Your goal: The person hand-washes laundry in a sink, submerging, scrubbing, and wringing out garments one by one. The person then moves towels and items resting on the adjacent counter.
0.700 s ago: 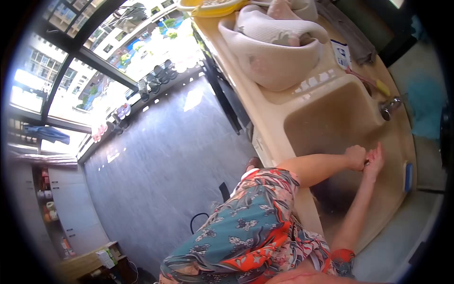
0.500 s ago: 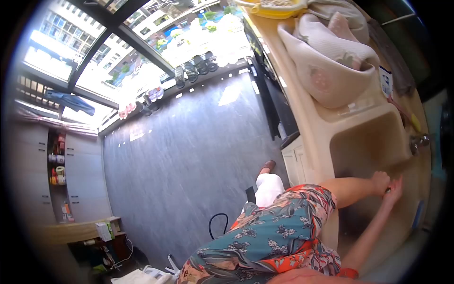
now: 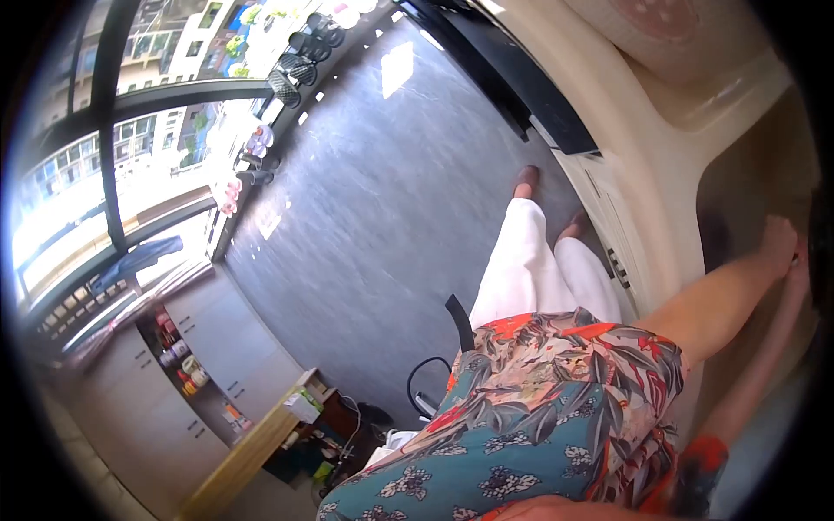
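Both my hands are close together over the beige sink (image 3: 730, 143) at the right edge of the view. My left hand (image 3: 777, 246) is closed, with its fingers curled in. Just beside it is my right hand (image 3: 799, 273), partly lost in the dark rim of the picture, so its fingers are hard to read. A tiny dark spot shows where the hands meet; I cannot make out what it is. My bare forearms reach across the basin from patterned sleeves.
A pale cloth with a pink strawberry print (image 3: 656, 19) lies on the counter beside the basin. Light cabinet doors (image 3: 599, 204) stand below the counter. Several pairs of shoes (image 3: 300, 65) line the window. A wooden desk (image 3: 239, 451) is at lower left.
The view has turned and tilted down, bringing both my legs into sight and pushing the sink to the right edge. My hands stay close together; the tap has left view.
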Action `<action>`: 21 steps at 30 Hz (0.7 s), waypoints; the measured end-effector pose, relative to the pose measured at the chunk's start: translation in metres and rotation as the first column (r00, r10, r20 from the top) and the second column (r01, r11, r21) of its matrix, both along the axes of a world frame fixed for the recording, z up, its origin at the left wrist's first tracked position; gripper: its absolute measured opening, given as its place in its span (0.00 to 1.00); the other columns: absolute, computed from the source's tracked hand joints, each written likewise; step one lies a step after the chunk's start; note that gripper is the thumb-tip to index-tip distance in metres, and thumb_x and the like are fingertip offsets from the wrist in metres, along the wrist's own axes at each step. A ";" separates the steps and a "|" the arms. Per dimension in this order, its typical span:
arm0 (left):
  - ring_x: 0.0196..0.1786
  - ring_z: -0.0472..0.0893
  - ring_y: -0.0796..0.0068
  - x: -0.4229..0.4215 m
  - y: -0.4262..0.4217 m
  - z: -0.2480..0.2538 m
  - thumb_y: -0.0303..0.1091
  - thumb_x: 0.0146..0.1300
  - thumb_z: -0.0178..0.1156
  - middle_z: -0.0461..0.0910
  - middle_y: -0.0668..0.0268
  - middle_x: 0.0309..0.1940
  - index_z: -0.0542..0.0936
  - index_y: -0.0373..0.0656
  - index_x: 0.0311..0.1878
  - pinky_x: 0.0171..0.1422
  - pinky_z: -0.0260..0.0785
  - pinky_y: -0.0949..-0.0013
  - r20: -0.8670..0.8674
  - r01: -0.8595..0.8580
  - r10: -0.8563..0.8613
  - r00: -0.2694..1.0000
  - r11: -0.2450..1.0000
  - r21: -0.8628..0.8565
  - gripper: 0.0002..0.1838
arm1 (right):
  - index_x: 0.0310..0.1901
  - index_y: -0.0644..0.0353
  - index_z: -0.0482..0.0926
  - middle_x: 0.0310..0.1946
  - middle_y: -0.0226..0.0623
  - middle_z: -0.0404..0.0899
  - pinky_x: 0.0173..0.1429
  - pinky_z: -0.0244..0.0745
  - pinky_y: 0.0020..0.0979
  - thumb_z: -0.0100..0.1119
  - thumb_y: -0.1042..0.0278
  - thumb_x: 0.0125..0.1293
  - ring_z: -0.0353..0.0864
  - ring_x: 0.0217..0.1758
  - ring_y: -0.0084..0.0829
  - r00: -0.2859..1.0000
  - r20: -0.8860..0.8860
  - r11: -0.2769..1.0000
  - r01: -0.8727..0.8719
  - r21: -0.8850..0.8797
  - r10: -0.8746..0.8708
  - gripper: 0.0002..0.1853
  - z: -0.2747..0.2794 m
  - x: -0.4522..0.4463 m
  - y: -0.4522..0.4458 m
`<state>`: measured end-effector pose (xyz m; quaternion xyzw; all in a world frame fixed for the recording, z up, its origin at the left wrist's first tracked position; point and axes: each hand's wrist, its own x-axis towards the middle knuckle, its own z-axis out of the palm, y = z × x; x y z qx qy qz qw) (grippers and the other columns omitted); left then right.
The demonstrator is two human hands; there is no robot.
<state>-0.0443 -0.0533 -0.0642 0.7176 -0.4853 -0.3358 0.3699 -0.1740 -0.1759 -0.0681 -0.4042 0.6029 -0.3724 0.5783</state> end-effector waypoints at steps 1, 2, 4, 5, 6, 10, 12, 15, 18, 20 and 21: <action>0.45 0.76 0.71 0.002 0.002 0.005 0.41 0.41 0.63 0.78 0.68 0.34 0.81 0.53 0.30 0.46 0.65 0.69 -0.014 0.044 -0.043 0.999 0.999 0.022 0.10 | 0.21 0.52 0.62 0.12 0.22 0.55 0.23 0.60 0.17 0.45 0.66 0.66 0.55 0.14 0.15 1.000 0.003 1.000 -0.004 0.005 0.004 0.14 0.001 -0.001 0.000; 0.46 0.76 0.71 0.003 0.004 0.008 0.41 0.41 0.64 0.78 0.67 0.34 0.81 0.53 0.30 0.47 0.65 0.69 -0.017 0.099 -0.098 0.995 0.995 0.029 0.10 | 0.21 0.52 0.62 0.12 0.22 0.55 0.23 0.61 0.17 0.45 0.67 0.66 0.55 0.14 0.15 1.000 0.017 1.000 -0.001 0.006 0.001 0.14 0.002 -0.006 0.000; 0.46 0.75 0.71 0.012 0.016 0.016 0.40 0.42 0.64 0.78 0.66 0.35 0.81 0.52 0.31 0.47 0.65 0.69 -0.023 0.168 -0.168 0.986 0.985 0.035 0.10 | 0.20 0.52 0.61 0.13 0.22 0.56 0.24 0.62 0.17 0.44 0.68 0.67 0.56 0.14 0.15 0.998 0.060 1.000 -0.009 0.015 0.008 0.15 0.010 -0.001 0.023; 0.46 0.76 0.71 0.015 0.026 0.019 0.39 0.43 0.63 0.78 0.64 0.36 0.81 0.50 0.32 0.47 0.66 0.69 -0.003 0.161 -0.162 0.987 0.986 0.044 0.11 | 0.21 0.52 0.61 0.13 0.23 0.57 0.25 0.63 0.17 0.44 0.69 0.67 0.57 0.15 0.16 0.990 0.139 0.999 -0.003 0.044 -0.003 0.14 0.013 0.004 0.038; 0.46 0.77 0.70 0.027 0.039 0.024 0.39 0.44 0.62 0.78 0.63 0.36 0.81 0.49 0.33 0.48 0.67 0.68 0.022 0.151 -0.152 0.988 0.987 0.054 0.11 | 0.21 0.53 0.61 0.13 0.23 0.58 0.26 0.64 0.17 0.43 0.70 0.66 0.59 0.15 0.16 0.975 0.224 0.998 -0.003 0.070 -0.012 0.14 0.019 0.022 0.059; 0.45 0.78 0.65 0.053 0.064 0.046 0.38 0.42 0.62 0.79 0.59 0.37 0.81 0.46 0.34 0.47 0.71 0.66 -0.055 0.304 -0.302 0.952 0.952 0.042 0.13 | 0.22 0.55 0.63 0.14 0.25 0.58 0.25 0.61 0.19 0.49 0.72 0.63 0.60 0.17 0.19 0.971 0.130 0.978 0.207 -0.026 -0.202 0.12 0.053 0.072 0.111; 0.45 0.78 0.65 0.047 0.064 0.055 0.38 0.41 0.63 0.79 0.60 0.37 0.81 0.46 0.34 0.47 0.71 0.66 -0.043 0.292 -0.289 0.956 0.954 0.066 0.14 | 0.22 0.55 0.63 0.14 0.25 0.59 0.25 0.61 0.21 0.53 0.72 0.61 0.60 0.18 0.20 0.938 0.326 0.992 0.125 0.009 -0.121 0.12 0.061 0.061 0.120; 0.44 0.79 0.67 0.051 0.064 0.076 0.42 0.40 0.64 0.80 0.62 0.36 0.81 0.47 0.35 0.47 0.71 0.67 -0.049 0.392 -0.390 0.920 0.904 0.169 0.16 | 0.20 0.54 0.62 0.14 0.25 0.59 0.26 0.62 0.24 0.56 0.72 0.59 0.60 0.18 0.21 0.881 0.469 0.996 0.082 -0.019 -0.064 0.14 0.067 0.044 0.126; 0.43 0.79 0.67 0.056 0.064 0.088 0.48 0.35 0.68 0.80 0.64 0.37 0.81 0.47 0.36 0.47 0.71 0.67 0.060 0.525 -0.545 0.836 0.827 0.198 0.23 | 0.23 0.56 0.67 0.16 0.27 0.65 0.32 0.65 0.27 0.54 0.70 0.60 0.66 0.21 0.23 0.929 0.311 0.977 0.213 0.004 -0.203 0.10 0.065 0.042 0.130; 0.44 0.79 0.66 0.072 0.063 0.111 0.57 0.30 0.69 0.80 0.63 0.37 0.81 0.45 0.38 0.47 0.71 0.68 0.109 0.641 -0.670 0.735 0.738 0.212 0.32 | 0.32 0.57 0.71 0.24 0.30 0.70 0.34 0.67 0.29 0.51 0.66 0.63 0.71 0.27 0.24 0.937 0.258 0.969 0.246 -0.009 -0.235 0.05 0.059 0.035 0.136; 0.44 0.78 0.64 0.076 0.062 0.118 0.62 0.29 0.68 0.80 0.61 0.38 0.80 0.44 0.39 0.48 0.70 0.67 0.101 0.629 -0.650 0.753 0.756 0.179 0.36 | 0.37 0.57 0.72 0.28 0.31 0.73 0.34 0.68 0.29 0.49 0.64 0.64 0.73 0.31 0.25 0.927 0.307 0.973 0.230 -0.017 -0.214 0.07 0.047 0.027 0.139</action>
